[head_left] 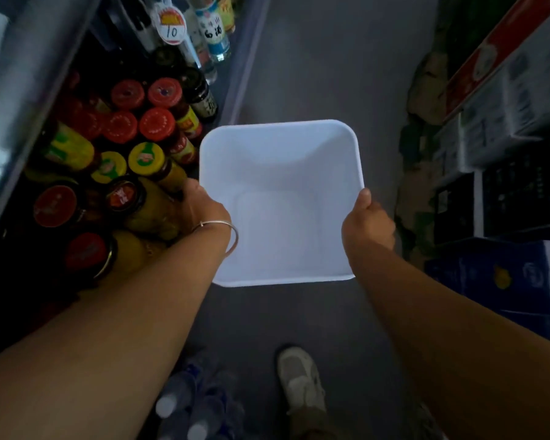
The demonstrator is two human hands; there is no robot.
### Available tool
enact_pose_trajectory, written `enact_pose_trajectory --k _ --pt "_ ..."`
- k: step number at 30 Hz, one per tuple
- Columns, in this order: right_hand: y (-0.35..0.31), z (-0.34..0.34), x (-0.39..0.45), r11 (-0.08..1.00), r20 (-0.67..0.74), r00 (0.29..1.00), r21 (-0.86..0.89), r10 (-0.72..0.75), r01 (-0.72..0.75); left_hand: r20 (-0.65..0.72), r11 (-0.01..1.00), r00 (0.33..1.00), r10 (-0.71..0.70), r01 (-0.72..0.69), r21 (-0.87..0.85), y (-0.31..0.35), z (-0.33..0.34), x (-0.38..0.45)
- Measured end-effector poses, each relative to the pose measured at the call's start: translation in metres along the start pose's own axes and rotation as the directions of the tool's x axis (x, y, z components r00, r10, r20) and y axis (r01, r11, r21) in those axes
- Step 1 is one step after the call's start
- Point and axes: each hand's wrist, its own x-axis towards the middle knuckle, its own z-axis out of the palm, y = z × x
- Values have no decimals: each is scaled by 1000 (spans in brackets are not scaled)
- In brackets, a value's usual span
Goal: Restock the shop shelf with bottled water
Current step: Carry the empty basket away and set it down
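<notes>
Water bottles (185,404) half-hidden under left forearm; both hands' fingers (364,198) clamped on white tub (280,198) rims.

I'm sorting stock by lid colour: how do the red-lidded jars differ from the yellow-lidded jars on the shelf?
The red-lidded jars have plain red caps; the yellow-lidded jars have yellow caps with a green mark. The red ones stand in several rows and are more numerous; the yellow ones form a short row nearer the left hand. Both stand upright, packed together on the same shelf.

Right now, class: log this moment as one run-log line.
left hand: grips tub | right hand: grips tub | white tub: empty | water bottles: on floor
</notes>
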Motion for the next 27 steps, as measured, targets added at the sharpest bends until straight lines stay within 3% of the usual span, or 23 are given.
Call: enact_pose_trajectory --k 12,20,24,27 --pt "-2 70 47 992 21 997 93 81 -82 -61 994 998 10 -17 -112 -3 48 60" --pt "10 92 50 986 14 995 136 98 -99 4 998 1000 30 -30 -57 -10 56 74" --pt "8 96 50 987 12 996 128 93 -93 44 986 998 39 -32 -165 -11 63 83" --pt "5 96 50 991 27 996 103 86 -89 90 997 996 25 -18 -75 -10 67 89"
